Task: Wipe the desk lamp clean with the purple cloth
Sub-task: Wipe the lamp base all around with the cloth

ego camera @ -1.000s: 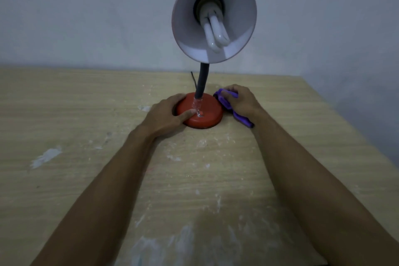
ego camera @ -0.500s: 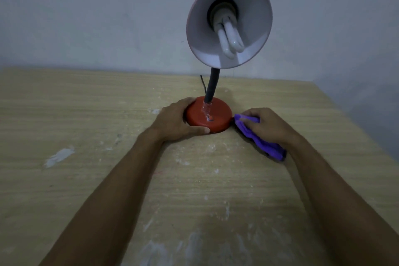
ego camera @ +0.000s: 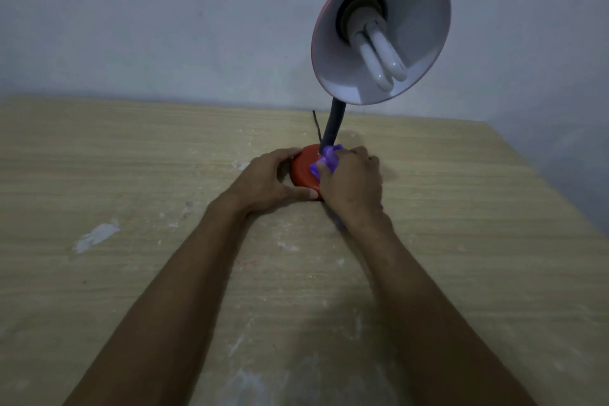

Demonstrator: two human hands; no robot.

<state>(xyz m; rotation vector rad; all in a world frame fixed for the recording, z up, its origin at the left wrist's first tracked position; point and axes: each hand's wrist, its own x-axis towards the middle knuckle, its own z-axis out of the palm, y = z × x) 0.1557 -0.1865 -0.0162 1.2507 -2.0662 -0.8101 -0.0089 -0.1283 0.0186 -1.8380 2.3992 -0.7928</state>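
a desk lamp (ego camera: pixel 333 128) with a round red base (ego camera: pixel 304 175), a black bendy neck and a pale cone shade (ego camera: pixel 412 3) stands toward the far side of the light wooden surface (ego camera: pixel 131 175), close to the grey wall (ego camera: pixel 164 26). the left hand (ego camera: pixel 267 181) grips the base's left edge, fingers (ego camera: pixel 283 153) curled round the rim, thumb along the front. the right hand (ego camera: pixel 352 184) clenches a crumpled purple cloth (ego camera: pixel 329 158), pressing it onto the base just beside the neck. a white twin-tube bulb (ego camera: pixel 382 56) sits inside the shade. white smears (ego camera: pixel 95 236) mark the surface.
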